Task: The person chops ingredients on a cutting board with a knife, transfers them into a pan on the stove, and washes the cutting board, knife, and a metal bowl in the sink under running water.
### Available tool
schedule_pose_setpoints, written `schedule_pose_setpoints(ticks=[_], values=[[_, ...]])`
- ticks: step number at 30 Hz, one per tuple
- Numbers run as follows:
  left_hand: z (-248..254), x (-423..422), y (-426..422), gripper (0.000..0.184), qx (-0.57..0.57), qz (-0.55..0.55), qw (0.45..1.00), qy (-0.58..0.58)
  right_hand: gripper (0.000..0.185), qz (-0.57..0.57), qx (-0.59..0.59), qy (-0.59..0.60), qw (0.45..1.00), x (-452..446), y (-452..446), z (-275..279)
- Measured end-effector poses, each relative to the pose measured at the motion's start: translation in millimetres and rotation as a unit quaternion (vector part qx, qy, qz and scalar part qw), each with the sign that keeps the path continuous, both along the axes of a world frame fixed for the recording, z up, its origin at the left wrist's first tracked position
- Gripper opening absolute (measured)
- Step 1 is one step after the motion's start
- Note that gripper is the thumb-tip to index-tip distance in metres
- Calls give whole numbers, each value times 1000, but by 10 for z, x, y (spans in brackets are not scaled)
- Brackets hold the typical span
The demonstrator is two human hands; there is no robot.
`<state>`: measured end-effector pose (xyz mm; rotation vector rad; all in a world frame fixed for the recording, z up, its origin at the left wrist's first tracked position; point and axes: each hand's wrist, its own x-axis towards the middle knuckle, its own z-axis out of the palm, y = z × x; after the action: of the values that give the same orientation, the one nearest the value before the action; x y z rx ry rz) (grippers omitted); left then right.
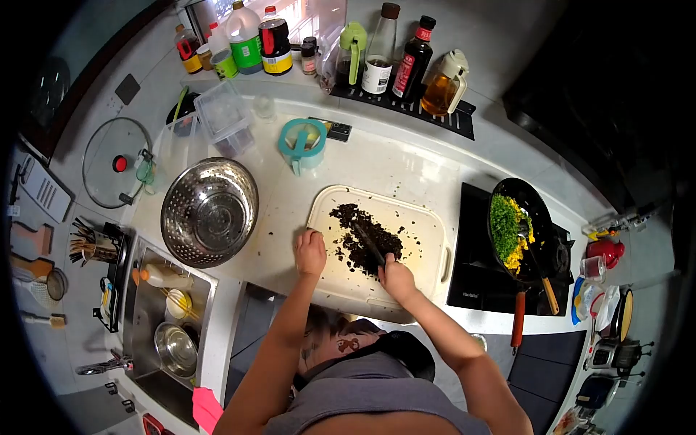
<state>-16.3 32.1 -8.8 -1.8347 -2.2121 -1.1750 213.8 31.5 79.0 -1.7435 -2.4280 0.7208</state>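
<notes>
Dark chopped pieces [355, 235] lie spread over the middle of a cream cutting board [428, 268]. My right hand [396, 278] is closed on the handle of a knife [368, 243], whose dark blade reaches up and left into the pieces. At the board's left edge rests my left hand [310, 251], its fingers bent against the rim; whether they pinch anything is too small to tell.
A steel colander [209, 212] and a teal-lidded jug [301, 145] stand left and behind the board. Right of it, a wok [540, 210] with green and yellow food sits on the black stove [471, 246]. The sink [145, 348] is at left, bottles [376, 58] behind.
</notes>
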Motion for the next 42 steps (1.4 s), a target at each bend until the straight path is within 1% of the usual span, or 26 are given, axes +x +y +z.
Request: schedule_pose_setpoints(ticks=[4,5,8,9,12,15,17,19,22,25,28,31,34,35,36,39,42], values=[[-38,15,-14,7,7,-3,1000,-8,30,-14,51,74,996,91,32,-201],[-51,8,-34,7,6,-7,1000,-8,31,-14,43,80,996,116,68,-231],[-47,-6,15,7,1,-5,1000,-6,31,-21,28,80,996,108,99,42],[-41,2,7,7,-6,-3,1000,-6,31,-24,18,62,998,97,88,181],[-38,14,7,7,3,2,1000,-7,32,-14,0,-7,1000,123,100,268],[-6,-4,-3,7,3,-3,1000,-13,27,-3,26,6,1000,148,92,-35],[-29,12,15,7,10,0,1000,-9,28,-20,60,48,997,204,77,-249],[-32,-4,16,7,9,2,1000,-7,31,-25,85,84,993,197,61,-240],[-38,17,7,7,-3,1,1000,-8,31,-16,52,65,996,194,171,-131],[-31,2,22,7,-4,2,1000,0,30,-8,51,42,998,212,188,175],[-38,13,3,7,-2,11,1000,1,30,-6,25,2,1000,236,162,139],[-26,7,28,6,4,8,1000,1,30,-31,67,68,995,285,74,-163],[-64,3,-4,6,7,5,1000,8,30,-51,77,101,991,337,40,-273],[-76,5,-12,6,8,4,1000,7,30,-42,77,98,991,348,92,-297],[-79,9,7,6,11,5,1000,7,30,-39,74,81,993,345,140,-193],[-78,10,6,6,-18,9,1000,7,27,-38,56,38,997,286,176,291],[-52,4,-1,6,-3,-1,1000,7,26,-25,49,-4,998,357,174,195]])
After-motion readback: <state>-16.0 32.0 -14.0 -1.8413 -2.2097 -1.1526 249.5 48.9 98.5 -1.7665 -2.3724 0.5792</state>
